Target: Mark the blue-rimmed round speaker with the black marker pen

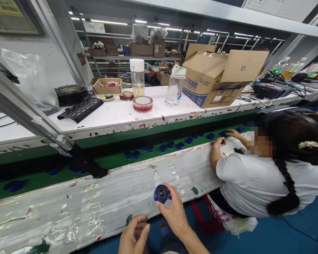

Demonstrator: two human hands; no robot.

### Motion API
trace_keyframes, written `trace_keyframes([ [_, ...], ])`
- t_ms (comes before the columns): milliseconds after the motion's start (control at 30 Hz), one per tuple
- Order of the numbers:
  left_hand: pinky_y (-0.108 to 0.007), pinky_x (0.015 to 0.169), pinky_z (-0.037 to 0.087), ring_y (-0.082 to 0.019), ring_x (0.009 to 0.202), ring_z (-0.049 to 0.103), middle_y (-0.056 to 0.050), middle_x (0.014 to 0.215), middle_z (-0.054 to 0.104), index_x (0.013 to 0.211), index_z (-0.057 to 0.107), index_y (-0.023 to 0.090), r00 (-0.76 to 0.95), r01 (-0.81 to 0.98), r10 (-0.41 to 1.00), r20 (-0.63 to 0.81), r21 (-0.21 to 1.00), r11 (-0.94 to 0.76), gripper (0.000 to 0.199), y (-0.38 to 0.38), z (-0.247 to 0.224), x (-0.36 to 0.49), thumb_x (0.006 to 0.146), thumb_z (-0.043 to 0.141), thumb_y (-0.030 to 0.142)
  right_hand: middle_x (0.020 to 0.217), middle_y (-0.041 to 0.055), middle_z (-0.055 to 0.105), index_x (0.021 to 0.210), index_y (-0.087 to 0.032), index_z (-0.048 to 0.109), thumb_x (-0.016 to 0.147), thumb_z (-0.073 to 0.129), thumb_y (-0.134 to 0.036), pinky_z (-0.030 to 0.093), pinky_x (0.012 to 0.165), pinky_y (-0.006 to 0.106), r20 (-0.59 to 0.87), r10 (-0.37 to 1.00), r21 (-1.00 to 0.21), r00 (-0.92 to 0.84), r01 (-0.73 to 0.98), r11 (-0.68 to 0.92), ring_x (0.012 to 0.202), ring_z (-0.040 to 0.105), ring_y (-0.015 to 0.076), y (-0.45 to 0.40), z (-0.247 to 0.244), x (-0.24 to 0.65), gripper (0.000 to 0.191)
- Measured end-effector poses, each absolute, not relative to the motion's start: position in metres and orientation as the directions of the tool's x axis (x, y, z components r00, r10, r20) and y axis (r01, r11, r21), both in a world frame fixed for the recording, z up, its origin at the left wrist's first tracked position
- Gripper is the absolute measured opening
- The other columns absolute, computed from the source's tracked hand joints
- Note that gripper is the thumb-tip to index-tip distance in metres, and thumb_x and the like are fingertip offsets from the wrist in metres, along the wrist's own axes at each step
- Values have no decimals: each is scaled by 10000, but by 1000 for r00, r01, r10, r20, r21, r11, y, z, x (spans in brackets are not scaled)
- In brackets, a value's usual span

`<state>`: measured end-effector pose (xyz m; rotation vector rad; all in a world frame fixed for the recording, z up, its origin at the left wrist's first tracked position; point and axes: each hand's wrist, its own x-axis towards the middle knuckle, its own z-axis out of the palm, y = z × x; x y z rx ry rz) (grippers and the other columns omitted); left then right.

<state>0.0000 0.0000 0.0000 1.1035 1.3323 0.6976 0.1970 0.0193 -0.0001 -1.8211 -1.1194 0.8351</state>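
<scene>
Gripping a blue speaker (161,193), right hand (175,210) clears the bench edge (137,206); left hand (134,237) loosely curled, empty.

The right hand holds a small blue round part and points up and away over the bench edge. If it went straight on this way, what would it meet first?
Probably the taped bench edge just beyond the right hand and its blue round part, then the green conveyor belt with its row of blue parts. Depth is unclear, so the hand might pass above the edge.
</scene>
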Motion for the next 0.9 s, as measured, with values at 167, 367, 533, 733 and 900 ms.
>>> trace_keyframes([
  [167,-392,1059,573,-338,1417,543,-135,1564,541,1472,565,260,249,58,868,-430,901,430,747,22,18,3,889,722,700,1446,99,624,1442,-238,564,760,669,-368,512,1150,526,-124,912,-872,390,396,-288,1338,593,319,5,9,177,703],
  [367,-436,1166,518,-332,1384,576,-156,1650,430,1586,375,222,380,-25,834,-400,897,441,897,32,27,13,900,721,684,1451,110,641,1420,-228,584,745,707,-402,527,1134,590,-117,902,-853,415,424,-306,1325,609,364,-6,9,161,707],
  [533,-410,1173,511,-324,1370,594,-154,1550,556,1553,432,197,375,-88,853,-364,902,424,842,32,30,21,901,755,620,1402,101,674,1388,-219,616,756,672,-368,590,1075,509,-46,929,-856,367,464,-226,1270,652,324,-4,10,161,652],
  [733,-403,1189,502,-335,1390,582,-144,1455,647,1447,585,189,294,-253,890,-348,870,423,795,36,43,24,808,869,567,1326,89,714,1346,-248,648,801,757,-388,622,1027,430,-46,968,-891,248,428,-152,1193,696,298,4,31,172,573],
  [900,-418,1195,495,-341,1400,570,-136,1466,643,1470,583,197,292,-232,879,-377,864,447,850,32,43,11,769,905,554,1273,80,758,1314,-275,719,869,707,-424,634,987,434,-156,986,-949,58,266,-166,1135,731,296,7,59,200,470],
])
